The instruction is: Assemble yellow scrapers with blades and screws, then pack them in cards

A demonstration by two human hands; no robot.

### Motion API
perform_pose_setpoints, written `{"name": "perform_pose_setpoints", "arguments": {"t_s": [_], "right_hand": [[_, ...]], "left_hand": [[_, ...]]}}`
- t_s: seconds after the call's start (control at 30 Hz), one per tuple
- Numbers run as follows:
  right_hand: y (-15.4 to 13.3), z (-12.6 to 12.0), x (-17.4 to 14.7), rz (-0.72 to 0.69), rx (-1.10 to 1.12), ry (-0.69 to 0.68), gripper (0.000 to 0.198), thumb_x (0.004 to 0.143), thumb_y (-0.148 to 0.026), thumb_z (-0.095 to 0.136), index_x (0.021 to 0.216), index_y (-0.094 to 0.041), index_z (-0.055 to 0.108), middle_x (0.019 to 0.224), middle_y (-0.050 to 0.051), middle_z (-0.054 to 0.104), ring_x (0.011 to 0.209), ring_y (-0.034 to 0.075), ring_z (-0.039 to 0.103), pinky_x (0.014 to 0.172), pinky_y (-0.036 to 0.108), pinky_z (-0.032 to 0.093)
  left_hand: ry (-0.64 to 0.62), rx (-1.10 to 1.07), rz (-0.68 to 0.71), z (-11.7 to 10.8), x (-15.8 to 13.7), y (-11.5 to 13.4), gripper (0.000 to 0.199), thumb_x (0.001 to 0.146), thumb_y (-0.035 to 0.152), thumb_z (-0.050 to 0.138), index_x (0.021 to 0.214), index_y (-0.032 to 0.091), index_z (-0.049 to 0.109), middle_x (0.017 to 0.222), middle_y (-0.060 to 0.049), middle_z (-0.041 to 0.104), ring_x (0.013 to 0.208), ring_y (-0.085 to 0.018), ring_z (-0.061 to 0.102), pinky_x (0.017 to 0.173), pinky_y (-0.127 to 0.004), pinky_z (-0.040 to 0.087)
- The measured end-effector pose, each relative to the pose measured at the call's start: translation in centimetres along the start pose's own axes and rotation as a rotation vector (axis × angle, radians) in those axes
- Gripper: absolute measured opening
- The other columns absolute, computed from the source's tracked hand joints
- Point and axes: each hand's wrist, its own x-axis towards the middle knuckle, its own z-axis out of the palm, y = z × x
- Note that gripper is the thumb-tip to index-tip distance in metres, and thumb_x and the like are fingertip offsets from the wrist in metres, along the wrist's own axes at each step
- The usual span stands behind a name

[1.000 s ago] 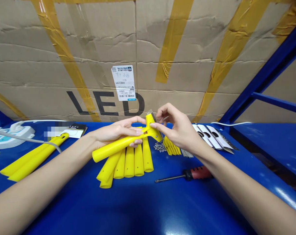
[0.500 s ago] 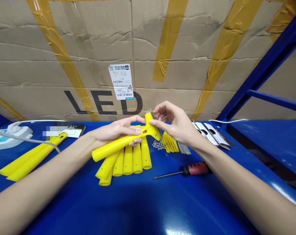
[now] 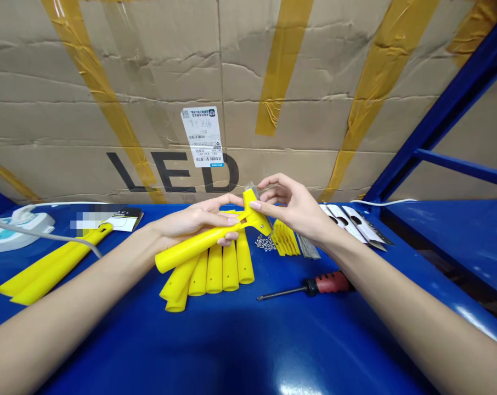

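A yellow plastic scraper (image 3: 199, 241) with a tube-shaped handle is in my left hand (image 3: 195, 219), its fingers wrapped round the neck. The wide scraper head points up and right, with a screw in it and a thin blade with a clear strip along its far edge. My right hand (image 3: 289, 206) is closed on the head, thumb on the yellow face and fingers at the blade edge. Under the scraper lie several yellow handles (image 3: 214, 274). Small screws (image 3: 265, 242), yellow head plates (image 3: 287, 239) and grey metal blades (image 3: 309, 248) lie just beyond, below my right hand.
A screwdriver (image 3: 314, 286) with a red and black grip lies near my right forearm. Two yellow scrapers (image 3: 59, 263) and a card package (image 3: 125, 218) lie left, near a white power strip (image 3: 26, 230). Printed cards (image 3: 359, 225) lie right. A cardboard box (image 3: 150, 66) stands behind the blue table (image 3: 248, 351).
My right fingers have shifted slightly down along the blade edge. The scraper and my left hand stay almost in place.
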Motion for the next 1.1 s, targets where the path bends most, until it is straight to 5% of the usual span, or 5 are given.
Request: {"name": "perform_pose_setpoints", "arguments": {"t_s": [0.4,0.57,0.63,0.73,1.1], "right_hand": [[-0.5,-1.4,0.0,-0.027,-0.177,0.185,0.029,0.087,-0.044,0.074,0.09,-0.02,0.057,0.071,-0.001,0.062,0.064,0.013,0.056,0.06,0.029,0.044],[-0.9,-3.9,-2.8,-0.016,-0.389,-0.145,0.036,0.09,-0.05,0.068,0.074,-0.02,0.057,0.062,-0.004,0.051,0.056,0.011,0.047,0.051,0.026,0.035],[-1.3,-4.9,-4.1,0.094,-0.465,-0.405,0.033,0.085,-0.05,0.073,0.076,-0.021,0.061,0.062,-0.004,0.056,0.055,0.011,0.049,0.051,0.026,0.036],[-1.9,-6.0,-5.6,0.191,-0.663,-0.583,0.035,0.07,-0.05,0.086,0.078,-0.021,0.068,0.067,-0.002,0.063,0.059,0.013,0.052,0.052,0.026,0.037],[-2.0,-5.9,-7.1,0.29,-0.744,-0.649,0.021,0.061,-0.023,0.09,0.077,-0.024,0.077,0.069,0.0,0.071,0.057,0.017,0.062,0.052,0.027,0.044]], "left_hand": [[0.042,-0.038,0.022,-0.3,0.3,-0.2,0.033,0.089,0.012,0.066,0.119,0.019,0.054,0.086,-0.005,0.063,0.065,-0.01,0.056,0.061,-0.02,0.045],[0.049,-0.052,0.023,-0.7,0.3,-0.1,0.036,0.088,0.014,0.068,0.122,0.018,0.056,0.082,-0.004,0.063,0.064,-0.01,0.057,0.061,-0.021,0.045],[0.075,-0.051,0.007,-0.8,0.4,-0.1,0.039,0.088,0.012,0.068,0.124,0.019,0.055,0.083,-0.004,0.064,0.063,-0.01,0.057,0.061,-0.021,0.046],[0.095,-0.055,-0.021,-0.8,0.5,-0.2,0.041,0.087,0.011,0.069,0.124,0.021,0.053,0.083,-0.004,0.065,0.063,-0.01,0.059,0.062,-0.022,0.047],[0.062,-0.039,-0.013,-0.8,0.6,-0.2,0.035,0.09,0.012,0.067,0.121,0.021,0.056,0.079,-0.003,0.063,0.066,-0.01,0.057,0.065,-0.024,0.047]]}}
